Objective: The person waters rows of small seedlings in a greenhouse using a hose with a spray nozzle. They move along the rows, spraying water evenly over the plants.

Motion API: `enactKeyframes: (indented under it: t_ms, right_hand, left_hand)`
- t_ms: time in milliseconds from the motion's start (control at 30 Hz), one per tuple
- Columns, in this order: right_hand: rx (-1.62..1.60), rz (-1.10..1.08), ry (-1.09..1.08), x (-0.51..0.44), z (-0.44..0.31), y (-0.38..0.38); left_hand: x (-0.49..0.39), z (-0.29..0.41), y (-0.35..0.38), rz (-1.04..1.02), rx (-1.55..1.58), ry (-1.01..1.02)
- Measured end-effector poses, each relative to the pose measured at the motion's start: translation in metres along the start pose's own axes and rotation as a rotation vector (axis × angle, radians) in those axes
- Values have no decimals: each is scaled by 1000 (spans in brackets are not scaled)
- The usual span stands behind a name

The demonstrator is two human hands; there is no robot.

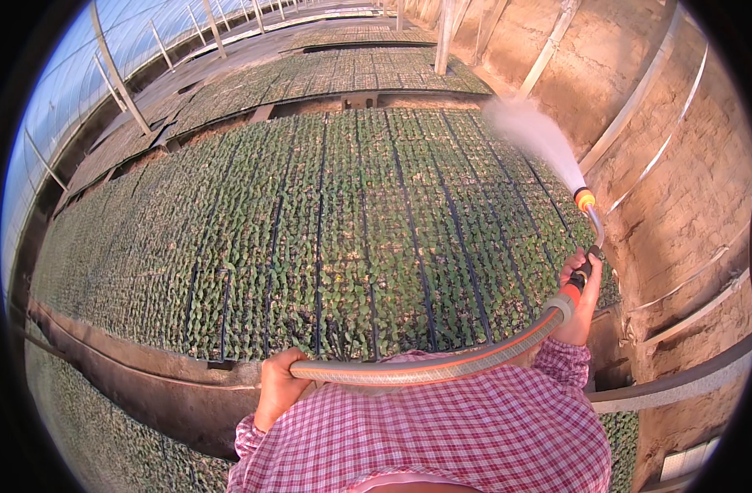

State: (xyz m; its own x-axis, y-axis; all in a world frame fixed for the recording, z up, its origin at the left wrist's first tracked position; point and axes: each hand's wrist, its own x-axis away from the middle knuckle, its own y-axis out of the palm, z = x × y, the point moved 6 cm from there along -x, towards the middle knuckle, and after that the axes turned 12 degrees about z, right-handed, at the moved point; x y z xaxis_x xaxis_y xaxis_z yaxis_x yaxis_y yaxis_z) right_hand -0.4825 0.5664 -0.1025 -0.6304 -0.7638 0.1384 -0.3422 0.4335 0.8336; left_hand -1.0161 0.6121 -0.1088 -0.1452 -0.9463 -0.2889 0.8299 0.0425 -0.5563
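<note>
A watering wand [596, 223] is gripped at its dark handle by my right hand [584, 296]. Its orange spray head [584, 199] throws a dense white fan of water [545, 135] over the far right corner of the seedling trays [363, 234]. From the handle, a grey hose with an orange stripe [437, 373] curves across in front of my checked shirt. My left hand [281, 385] is closed around the hose on the near side of the bed. Small green seedlings fill the trays, set in rows divided by dark tray edges.
An earthen wall [677, 154] with slanted poles [634, 98] borders the right side. More seedling beds [376, 68] lie beyond, near an upright post [445, 37]. A path [166, 394] separates the trays from another bed [98, 425] behind. Clear plastic sheeting [61, 92] arches at left.
</note>
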Motion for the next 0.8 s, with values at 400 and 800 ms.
enactKeyframes:
  t_ms: [400, 800]
  right_hand:
    - [-136, -74, 508, -24, 128, 71]
    - [-242, -271, 826, -19, 235, 139]
  left_hand:
    - [20, -12, -33, 186, 44, -167]
    - [30, -31, -74, 351, 21, -163]
